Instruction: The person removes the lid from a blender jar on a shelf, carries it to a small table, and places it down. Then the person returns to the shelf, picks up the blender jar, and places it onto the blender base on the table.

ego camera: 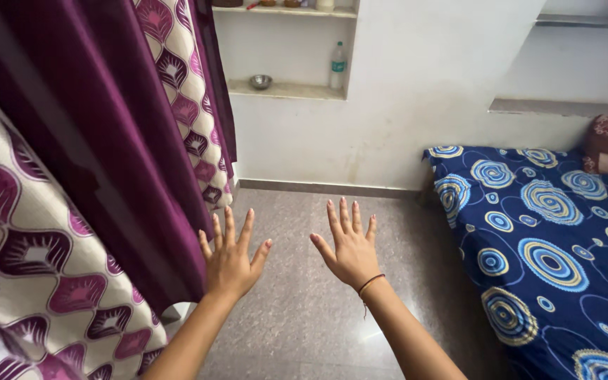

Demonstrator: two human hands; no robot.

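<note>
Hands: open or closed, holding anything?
Both open and empty. The left hand and right hand are held out flat with fingers spread, backs toward the camera; the left is next to the purple curtain.

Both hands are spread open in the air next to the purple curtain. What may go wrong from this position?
1. The left hand is close to the purple patterned fabric curtain; its spread fingers might catch a fold and tug the cloth.
2. The polished grey stone floor shows a shine, so it may be slippery underfoot.
3. The bed with the blue circle-print sheet stands near the right hand; a sideways step might bump its edge.
</note>
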